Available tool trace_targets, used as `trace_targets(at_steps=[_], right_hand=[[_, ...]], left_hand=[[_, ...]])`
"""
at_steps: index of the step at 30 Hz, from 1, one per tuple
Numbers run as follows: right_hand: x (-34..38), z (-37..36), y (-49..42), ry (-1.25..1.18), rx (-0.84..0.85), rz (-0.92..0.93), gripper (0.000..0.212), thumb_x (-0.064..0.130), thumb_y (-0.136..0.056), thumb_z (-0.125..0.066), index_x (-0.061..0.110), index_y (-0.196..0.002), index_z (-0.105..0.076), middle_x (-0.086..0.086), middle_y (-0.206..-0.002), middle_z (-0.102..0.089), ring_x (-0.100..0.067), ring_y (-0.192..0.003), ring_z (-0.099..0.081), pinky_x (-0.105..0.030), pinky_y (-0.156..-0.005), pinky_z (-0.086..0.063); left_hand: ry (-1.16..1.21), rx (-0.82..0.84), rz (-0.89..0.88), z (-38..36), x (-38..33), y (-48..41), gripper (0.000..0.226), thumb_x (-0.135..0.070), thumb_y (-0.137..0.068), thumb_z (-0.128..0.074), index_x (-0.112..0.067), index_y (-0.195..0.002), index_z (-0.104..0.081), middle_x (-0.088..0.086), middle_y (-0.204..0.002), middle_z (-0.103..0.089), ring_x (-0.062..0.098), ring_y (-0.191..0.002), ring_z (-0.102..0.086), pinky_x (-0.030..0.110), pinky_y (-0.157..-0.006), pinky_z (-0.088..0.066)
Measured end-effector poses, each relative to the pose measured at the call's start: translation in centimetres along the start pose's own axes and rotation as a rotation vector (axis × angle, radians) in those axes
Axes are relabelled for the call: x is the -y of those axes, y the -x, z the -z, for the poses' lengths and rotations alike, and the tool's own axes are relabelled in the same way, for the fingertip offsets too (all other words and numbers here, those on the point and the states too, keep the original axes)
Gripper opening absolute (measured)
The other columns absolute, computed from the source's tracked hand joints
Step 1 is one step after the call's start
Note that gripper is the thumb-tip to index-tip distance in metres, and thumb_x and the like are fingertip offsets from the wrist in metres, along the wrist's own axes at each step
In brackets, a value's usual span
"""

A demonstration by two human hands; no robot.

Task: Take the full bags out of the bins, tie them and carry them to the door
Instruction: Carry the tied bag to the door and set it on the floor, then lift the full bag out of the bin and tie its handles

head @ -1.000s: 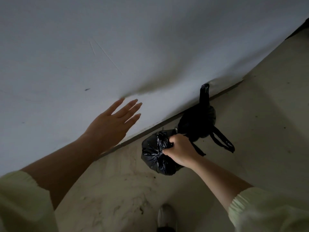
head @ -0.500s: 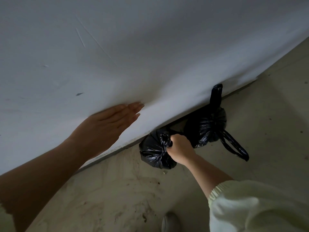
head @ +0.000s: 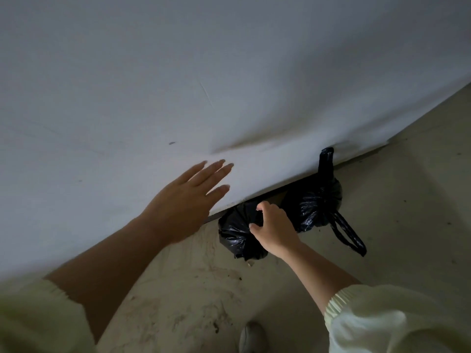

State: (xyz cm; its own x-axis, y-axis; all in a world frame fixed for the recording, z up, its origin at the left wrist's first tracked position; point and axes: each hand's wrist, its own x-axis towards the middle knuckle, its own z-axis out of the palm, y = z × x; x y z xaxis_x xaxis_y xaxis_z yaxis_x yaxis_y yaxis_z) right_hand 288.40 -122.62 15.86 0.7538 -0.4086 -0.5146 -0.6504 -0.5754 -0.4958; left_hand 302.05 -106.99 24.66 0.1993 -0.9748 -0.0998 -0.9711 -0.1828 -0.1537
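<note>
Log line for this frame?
left hand open by white surface | right hand on near bag, grip unclear | far bag on floor
</note>
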Motion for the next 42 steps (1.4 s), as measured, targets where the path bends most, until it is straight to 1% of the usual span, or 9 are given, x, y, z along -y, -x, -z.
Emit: trace_targets(at_steps=[3, 5, 7, 15, 21, 26, 31, 36, 42], right_hand=[[2.8, 1.1, 3.4, -0.032, -0.019, 0.021, 0.043, 0.030, -0.093, -0.055, 0.012, -0.131, -0.045, -0.007, -0.125, -0.052, -0.024, -0.118, -0.047, -0.033, -0.093, -0.046], [5.4, 1.5, 6.5, -0.045, -0.010, 0.052, 0.041, 0.031, -0.092, -0.056, 0.012, -0.128, -0.046, -0.008, -0.123, -0.054, -0.024, -0.116, -0.048, -0.034, -0.093, -0.046], [8.4, 1.8, 9.8, -0.054, 0.003, 0.093, 0.040, 0.032, -0.092, -0.057, 0.012, -0.125, -0.048, -0.008, -0.120, -0.055, -0.024, -0.114, -0.050, -0.036, -0.092, -0.047], [21.4, 1.5, 23.8, 0.010, 0.071, 0.298, 0.043, 0.031, -0.092, -0.053, 0.013, -0.130, -0.045, -0.008, -0.129, -0.051, -0.024, -0.121, -0.045, -0.038, -0.101, -0.041], [31.3, -2.5, 35.2, 0.131, 0.119, 0.513, 0.043, 0.031, -0.092, -0.056, 0.015, -0.131, -0.046, -0.006, -0.128, -0.051, -0.022, -0.119, -0.044, -0.032, -0.094, -0.040], [40.5, -10.9, 46.6, 0.280, 0.219, 0.676, 0.048, 0.034, -0.092, -0.057, 0.013, -0.134, -0.045, -0.010, -0.133, -0.050, -0.027, -0.121, -0.045, -0.039, -0.096, -0.044], [48.9, -18.5, 55.2, 0.506, 0.295, 0.899, 0.053, 0.036, -0.091, -0.054, 0.016, -0.137, -0.039, -0.009, -0.138, -0.044, -0.029, -0.125, -0.042, -0.043, -0.101, -0.039], [57.8, -27.0, 63.9, 0.638, 0.396, 1.145, 0.051, 0.038, -0.090, -0.055, 0.017, -0.134, -0.041, -0.008, -0.138, -0.044, -0.029, -0.126, -0.040, -0.042, -0.099, -0.038], [67.9, -37.3, 72.9, 0.745, 0.445, 1.387, 0.051, 0.039, -0.090, -0.055, 0.016, -0.134, -0.043, -0.010, -0.136, -0.047, -0.029, -0.124, -0.044, -0.040, -0.098, -0.040]], left_hand=[[0.298, -0.026, 0.361, 3.8, -2.9, 2.8, 0.054, -0.013, -0.075, -0.070, -0.016, -0.128, -0.058, 0.009, -0.149, -0.042, 0.025, -0.136, -0.041, 0.035, -0.111, -0.029], [0.511, -0.054, 0.631, 6.6, -4.2, 5.6, 0.049, -0.015, -0.088, -0.057, -0.023, -0.136, -0.048, 0.000, -0.155, -0.030, 0.018, -0.141, -0.028, 0.033, -0.112, -0.029], [0.585, -0.031, 0.780, 9.2, -5.0, 8.9, 0.046, -0.017, -0.093, -0.049, -0.027, -0.138, -0.043, -0.005, -0.156, -0.023, 0.014, -0.143, -0.019, 0.031, -0.112, -0.025], [0.593, -0.021, 1.014, 18.3, -6.1, 25.1, 0.047, -0.021, -0.093, -0.049, -0.024, -0.139, -0.042, 0.001, -0.155, -0.027, 0.018, -0.143, -0.019, 0.035, -0.114, -0.021], [0.681, -0.113, 1.274, 23.3, -9.0, 41.1, 0.052, -0.026, -0.092, -0.051, -0.024, -0.142, -0.038, 0.001, -0.153, -0.028, 0.017, -0.143, -0.014, 0.039, -0.115, -0.019], [0.652, -0.089, 1.486, 25.8, -12.7, 58.0, 0.055, -0.031, -0.089, -0.054, -0.023, -0.142, -0.040, 0.002, -0.150, -0.034, 0.023, -0.141, -0.019, 0.040, -0.112, -0.023], [0.636, -0.044, 1.673, 28.1, -15.2, 71.3, 0.054, -0.033, -0.090, -0.053, -0.023, -0.141, -0.041, 0.003, -0.147, -0.038, 0.024, -0.140, -0.021, 0.038, -0.111, -0.025], [0.608, -0.063, 1.919, 29.6, -17.4, 84.6, 0.056, -0.034, -0.090, -0.052, -0.023, -0.143, -0.038, 0.005, -0.147, -0.036, 0.027, -0.139, -0.022, 0.044, -0.109, -0.029], [0.564, -0.127, 2.186, 30.1, -18.6, 99.1, 0.049, -0.030, -0.089, -0.051, -0.022, -0.137, -0.045, 0.007, -0.143, -0.038, 0.029, -0.134, -0.030, 0.043, -0.106, -0.034]])
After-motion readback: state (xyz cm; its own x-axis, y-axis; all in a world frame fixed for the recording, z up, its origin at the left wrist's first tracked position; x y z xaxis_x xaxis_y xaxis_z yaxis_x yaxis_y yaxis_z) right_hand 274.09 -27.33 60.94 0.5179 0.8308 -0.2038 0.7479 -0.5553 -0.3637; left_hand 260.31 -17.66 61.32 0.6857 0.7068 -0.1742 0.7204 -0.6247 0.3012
